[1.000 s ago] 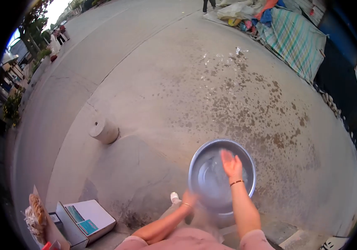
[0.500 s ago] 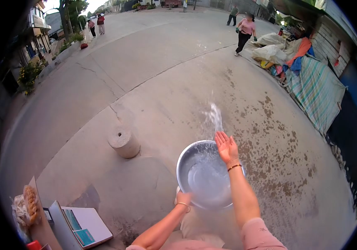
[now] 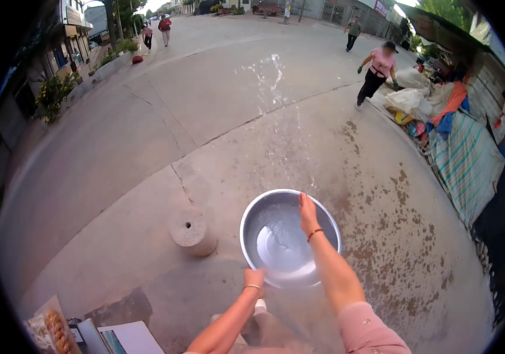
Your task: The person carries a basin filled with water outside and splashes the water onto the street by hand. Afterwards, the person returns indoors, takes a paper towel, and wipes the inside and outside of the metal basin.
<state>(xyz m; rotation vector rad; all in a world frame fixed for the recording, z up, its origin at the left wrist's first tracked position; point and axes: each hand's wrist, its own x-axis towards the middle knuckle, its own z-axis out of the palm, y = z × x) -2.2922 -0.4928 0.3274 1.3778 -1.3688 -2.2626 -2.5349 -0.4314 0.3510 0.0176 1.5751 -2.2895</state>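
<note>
A large round metal basin (image 3: 251, 221) hangs tilted in front of me, with a little water in its bottom. My left hand (image 3: 255, 277) is closed on the basin's near-left rim, a band on its wrist. Over the far right part of the basin is my right hand (image 3: 308, 213), seen edge-on with its fingers together and pointing away; whether it grips anything is hard to tell. Splashing water (image 3: 273, 79) hangs in the air beyond the basin, above the pavement.
A concrete cylinder (image 3: 193, 233) stands left of the basin. Boxes (image 3: 131, 339) and bagged food (image 3: 52, 330) sit at lower left. A person in pink (image 3: 379, 65) walks near covered piles (image 3: 412, 100) at upper right. Wet spots (image 3: 403, 236) mark the ground at right.
The thrown water has spread farther out from the basin. My right hand has turned from palm-up to edge-on. The view has tilted up and shifted, and the person in pink appears nearer.
</note>
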